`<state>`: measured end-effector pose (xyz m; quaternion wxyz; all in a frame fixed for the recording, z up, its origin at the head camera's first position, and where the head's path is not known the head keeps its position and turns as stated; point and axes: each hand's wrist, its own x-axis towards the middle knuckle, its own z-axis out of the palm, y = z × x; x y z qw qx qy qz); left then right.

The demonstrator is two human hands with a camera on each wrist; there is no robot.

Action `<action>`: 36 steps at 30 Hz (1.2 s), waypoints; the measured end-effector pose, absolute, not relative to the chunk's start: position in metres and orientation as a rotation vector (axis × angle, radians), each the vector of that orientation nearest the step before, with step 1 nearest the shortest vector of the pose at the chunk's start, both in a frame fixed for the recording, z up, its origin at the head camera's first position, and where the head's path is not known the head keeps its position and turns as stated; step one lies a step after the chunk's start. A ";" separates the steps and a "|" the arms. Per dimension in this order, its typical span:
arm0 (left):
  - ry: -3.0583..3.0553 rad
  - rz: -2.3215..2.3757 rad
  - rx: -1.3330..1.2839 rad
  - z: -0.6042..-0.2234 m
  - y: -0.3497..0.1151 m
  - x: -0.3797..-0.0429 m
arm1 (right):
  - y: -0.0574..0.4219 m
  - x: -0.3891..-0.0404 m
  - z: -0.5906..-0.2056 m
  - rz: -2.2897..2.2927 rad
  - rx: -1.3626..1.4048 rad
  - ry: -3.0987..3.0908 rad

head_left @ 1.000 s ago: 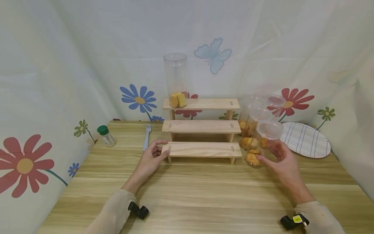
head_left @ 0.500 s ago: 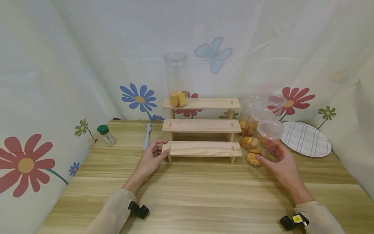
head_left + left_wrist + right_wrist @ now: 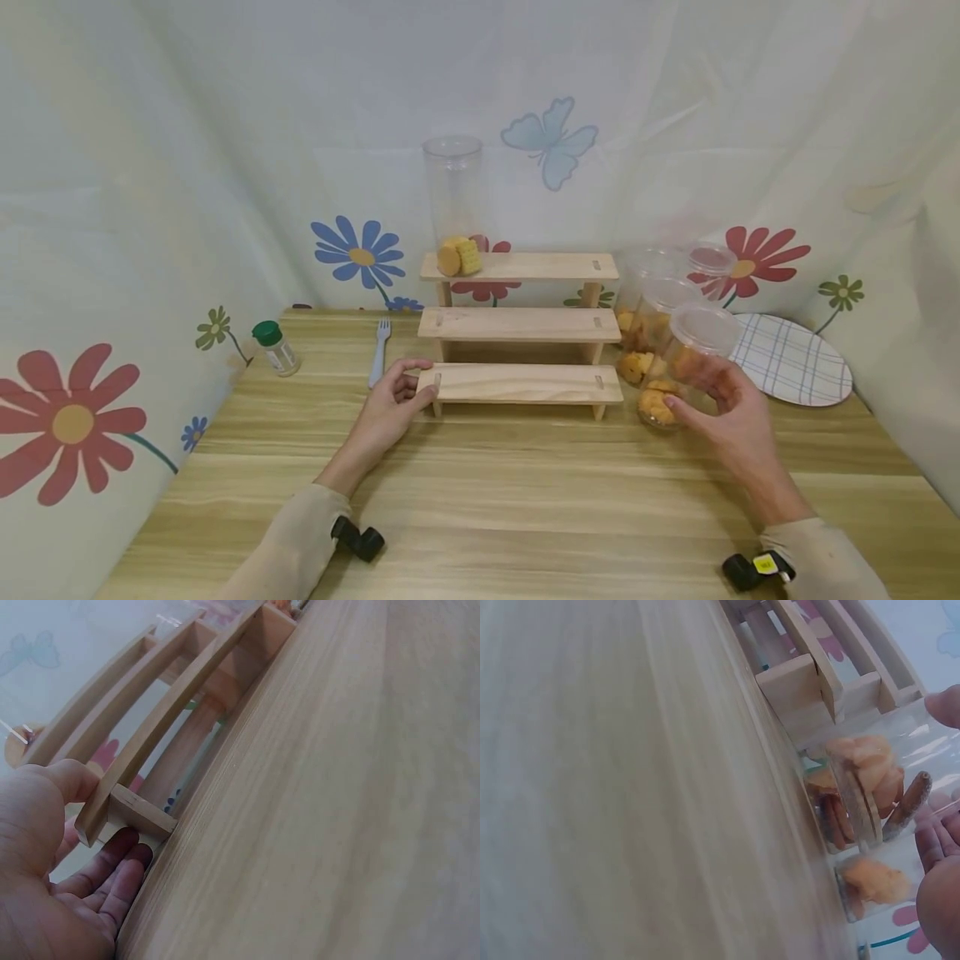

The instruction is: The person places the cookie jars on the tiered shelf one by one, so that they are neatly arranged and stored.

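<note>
My left hand (image 3: 388, 407) holds the left end of the lowest step of a three-tier wooden shelf (image 3: 525, 382). In the left wrist view its thumb lies at the board's end, with other fingers curled by the leg (image 3: 142, 810). At the right, my right hand (image 3: 733, 417) grips a clear lidded jar (image 3: 684, 357) of cookies, thumb on the near side and fingers round the far side. Cookies (image 3: 870, 761) show through plastic in the right wrist view. Several similar jars (image 3: 647, 275) stand close behind the held one, partly hidden.
A tall clear jar (image 3: 453, 196) with a few biscuits stands on the top step's left end. Left of the shelf lie a pale blue fork (image 3: 379, 354) and a green-capped shaker (image 3: 276, 348). A checked plate (image 3: 795, 362) is at the right, near the curtain.
The held jar has shifted slightly to the right with my right hand, away from the shelf. My left hand keeps its hold on the shelf.
</note>
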<state>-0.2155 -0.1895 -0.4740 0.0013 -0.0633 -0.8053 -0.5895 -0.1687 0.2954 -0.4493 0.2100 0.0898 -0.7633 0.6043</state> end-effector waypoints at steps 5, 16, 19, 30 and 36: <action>-2.526 -1.855 -0.199 -0.474 -0.190 -0.216 | 0.294 -0.167 -0.443 1.634 0.266 -2.144; -2.524 -1.859 -0.197 -0.475 -0.190 -0.215 | 0.288 -0.157 -0.421 1.531 0.265 -2.237; -2.523 -1.861 -0.201 -0.475 -0.190 -0.216 | 0.286 -0.156 -0.412 1.516 0.283 -2.244; -2.531 -1.858 -0.195 -0.474 -0.189 -0.216 | 0.274 -0.160 -0.376 1.499 0.320 -2.274; -2.528 -1.863 -0.188 -0.472 -0.189 -0.215 | 0.265 -0.172 -0.354 1.530 0.353 -2.275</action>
